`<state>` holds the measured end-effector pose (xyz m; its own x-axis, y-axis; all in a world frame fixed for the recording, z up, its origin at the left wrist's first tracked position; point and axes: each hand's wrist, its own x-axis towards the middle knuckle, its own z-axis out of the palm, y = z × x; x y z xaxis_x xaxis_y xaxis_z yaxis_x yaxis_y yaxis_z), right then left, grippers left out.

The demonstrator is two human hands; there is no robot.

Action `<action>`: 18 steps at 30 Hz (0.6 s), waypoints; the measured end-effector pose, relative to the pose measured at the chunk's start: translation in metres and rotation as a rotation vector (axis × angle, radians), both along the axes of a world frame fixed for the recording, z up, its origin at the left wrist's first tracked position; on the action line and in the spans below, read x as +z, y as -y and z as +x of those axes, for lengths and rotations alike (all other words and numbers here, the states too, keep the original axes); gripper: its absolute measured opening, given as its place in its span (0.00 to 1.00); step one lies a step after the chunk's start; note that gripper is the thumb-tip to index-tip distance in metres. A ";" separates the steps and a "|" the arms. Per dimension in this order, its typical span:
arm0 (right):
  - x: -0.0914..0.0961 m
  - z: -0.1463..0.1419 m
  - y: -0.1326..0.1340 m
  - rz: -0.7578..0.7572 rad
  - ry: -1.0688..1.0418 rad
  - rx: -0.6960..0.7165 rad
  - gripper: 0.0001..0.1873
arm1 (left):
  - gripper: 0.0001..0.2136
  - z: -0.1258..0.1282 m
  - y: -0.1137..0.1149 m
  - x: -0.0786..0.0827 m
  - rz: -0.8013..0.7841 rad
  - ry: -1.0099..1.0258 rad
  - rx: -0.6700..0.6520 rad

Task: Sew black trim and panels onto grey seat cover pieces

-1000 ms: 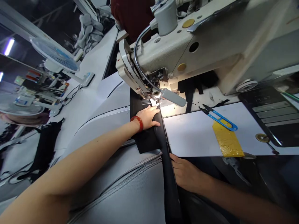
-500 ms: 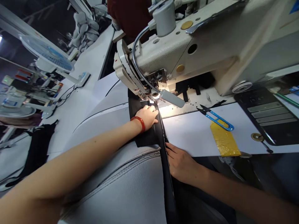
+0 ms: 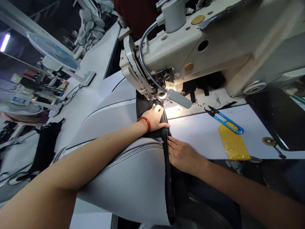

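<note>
Black fabric lies under open left hand, open right hand touching its edge.

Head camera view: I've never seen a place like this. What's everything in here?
sewing machine: 1, cream, upper right
lamp: 1, grey, on a flexible arm by the needle
seat cover: 1, grey, under the left arm
black strip: 1, black, running from under the needle between the hands
white board: 1, white, right of the needle
snips: 1, blue, on the board
yellow tape: 1, yellow, on the board under the snips
black panel: 1, black, far right
fans: 2, white, on the left
stacked seat covers: a pile, grey, far upper left
co-worker: 1, dark red top, beyond the machine
bangle: 1, red, on the left wrist
left hand: 1, bare, flat on the black fabric
right hand: 1, bare, beside the strip
</note>
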<state>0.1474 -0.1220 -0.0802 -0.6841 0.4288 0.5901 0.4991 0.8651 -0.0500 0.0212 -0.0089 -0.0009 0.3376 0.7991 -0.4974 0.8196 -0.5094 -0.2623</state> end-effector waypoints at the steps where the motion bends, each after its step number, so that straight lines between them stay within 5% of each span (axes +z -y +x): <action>1: -0.001 -0.001 -0.002 -0.007 0.001 -0.008 0.14 | 0.35 0.003 0.003 0.002 0.018 -0.008 0.008; 8: -0.008 -0.003 0.026 -0.113 0.060 0.014 0.15 | 0.30 0.037 0.062 0.032 -0.176 -0.214 0.049; 12: -0.006 0.002 0.053 -0.100 -0.020 0.139 0.10 | 0.35 0.042 0.082 0.023 -0.163 -0.176 0.196; 18: -0.009 0.000 0.055 -0.072 -0.019 0.122 0.08 | 0.35 0.046 0.077 0.011 -0.199 -0.140 0.328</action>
<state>0.1473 -0.1767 -0.0893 -0.7226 0.3850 0.5740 0.3893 0.9130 -0.1224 0.0674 -0.0858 0.0106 -0.0015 0.7364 -0.6765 0.9104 -0.2790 -0.3056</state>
